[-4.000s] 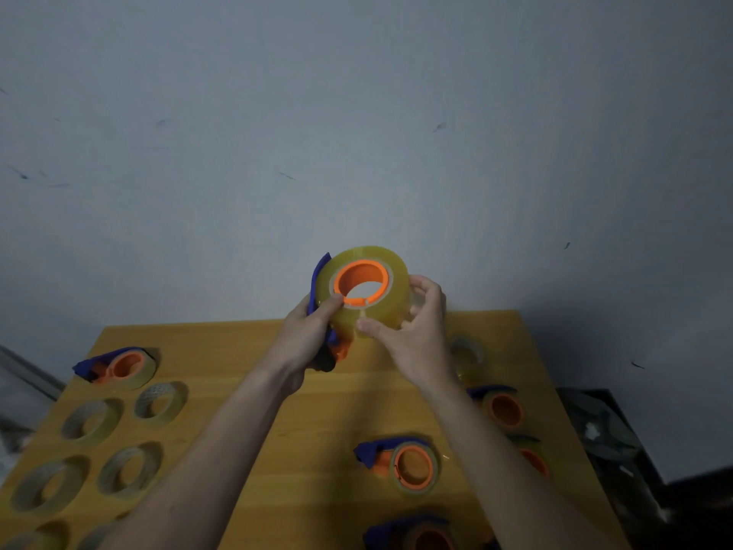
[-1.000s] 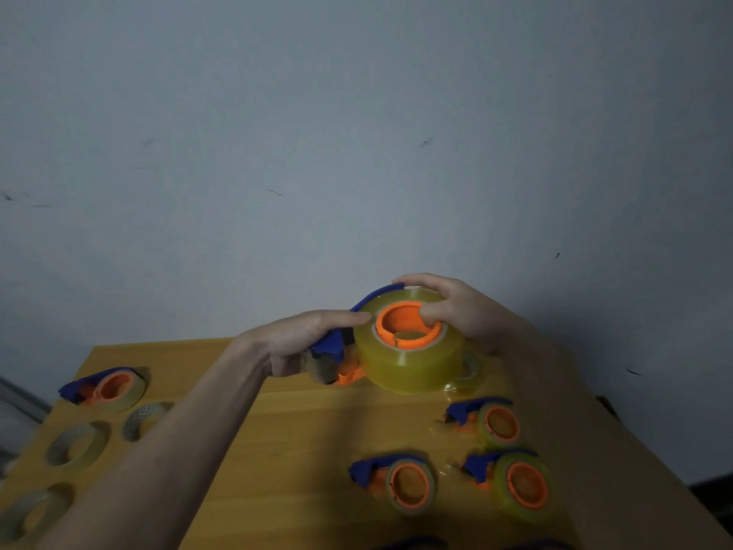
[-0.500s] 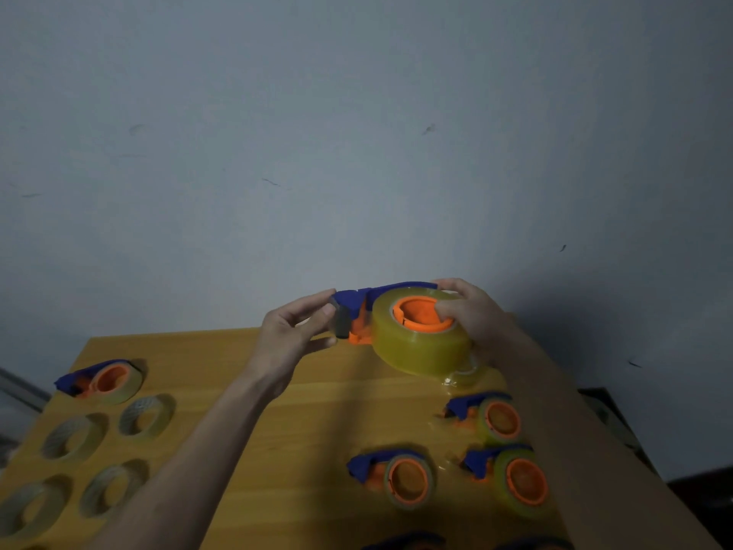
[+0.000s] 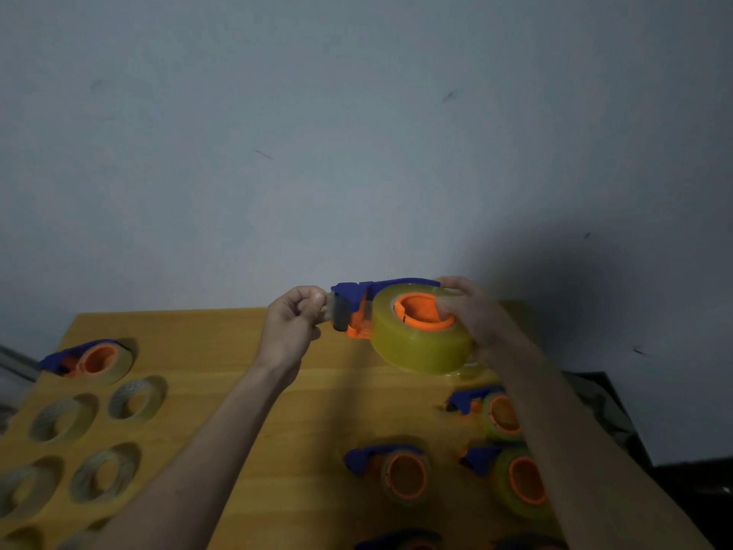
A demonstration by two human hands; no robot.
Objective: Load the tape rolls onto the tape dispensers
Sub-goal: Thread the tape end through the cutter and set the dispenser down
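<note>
Four seconds ago the roll (image 4: 422,339) stood upright, its orange core facing the camera, at frame centre; now it lies nearly flat, right of centre. The left hand (image 4: 291,327), which gripped the dispenser (image 4: 357,307), has let go and now pinches at its left tip. The right hand (image 4: 472,315) moved from the roll's side onto its top.

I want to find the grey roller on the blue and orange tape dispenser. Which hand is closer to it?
Left. The left hand pinches right beside the grey roller; the right hand grips the yellow tape roll, at the dispenser's other end.
</note>
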